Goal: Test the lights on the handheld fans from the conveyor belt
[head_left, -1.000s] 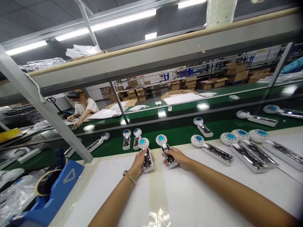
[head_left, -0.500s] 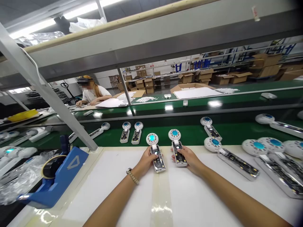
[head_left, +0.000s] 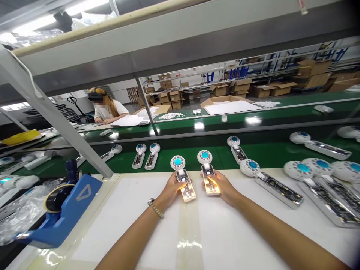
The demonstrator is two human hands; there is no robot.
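My left hand [head_left: 170, 189] is closed around the handle of a round-headed electronic device [head_left: 177, 162], its thumb on the bare circuit board. The head is white and vented, with a blue centre. A matching second device [head_left: 204, 156] is in my right hand [head_left: 227, 188], the thumb likewise pressed on the board. Both handles glow yellow-orange from small lights. The two devices stand side by side, apart, over the far edge of the white worktop [head_left: 157, 240]. To the right lies another such device [head_left: 279, 189], with several more beyond it.
A blue tape dispenser [head_left: 64, 215] sits at left, beside clear plastic bags [head_left: 25, 217]. More devices rest on the green conveyor belt [head_left: 191, 150] behind the worktop. A slanted metal post [head_left: 64, 116] rises at left. Across the belt a person [head_left: 105, 108] sits working.
The lights in both held handles have come on, yellow-orange. Devices on the green belt have shifted left. The view has turned slightly, while both hands keep their grip.
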